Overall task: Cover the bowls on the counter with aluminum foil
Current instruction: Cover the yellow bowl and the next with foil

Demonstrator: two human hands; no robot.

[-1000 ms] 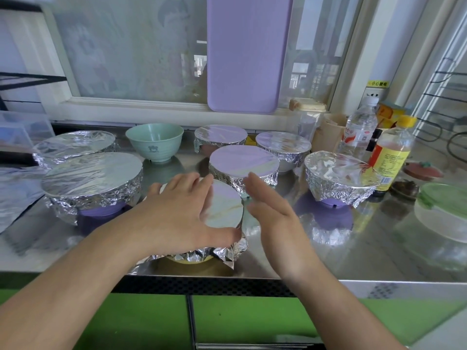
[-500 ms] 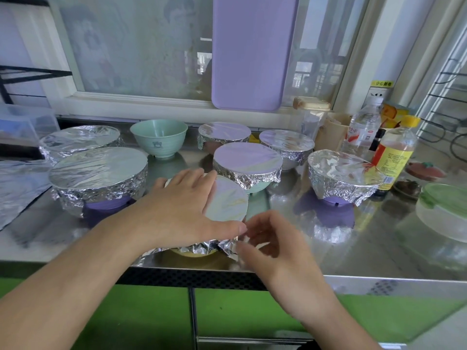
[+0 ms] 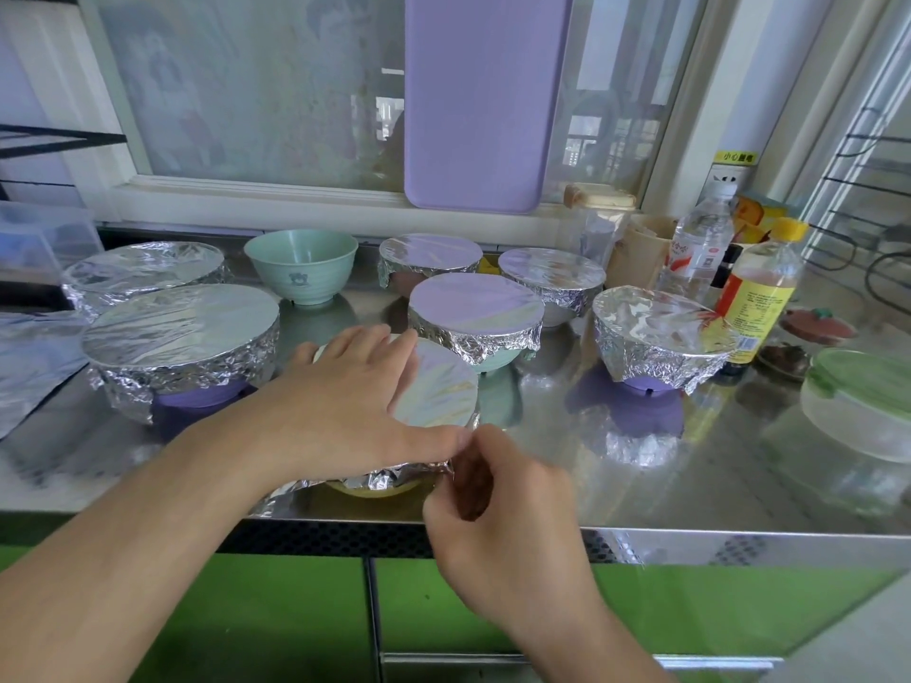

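A yellow bowl (image 3: 372,489) stands at the counter's front edge with aluminum foil (image 3: 438,391) stretched over its top. My left hand (image 3: 345,401) lies flat on that foil, fingers spread. My right hand (image 3: 493,495) pinches the crumpled foil edge at the bowl's right side. Several other bowls behind wear foil covers, among them a large purple one (image 3: 182,337) at the left and a purple one (image 3: 655,332) at the right. One green bowl (image 3: 300,263) at the back stands uncovered.
A loose foil sheet (image 3: 29,357) lies at the far left. Bottles (image 3: 759,288) and jars crowd the back right, and a glass container with a green lid (image 3: 862,401) sits at the right. A purple board (image 3: 488,101) leans on the window.
My right hand dropped from beside the bowl's top to its front right side and closed on the foil edge. My left hand stayed flat on the foil.
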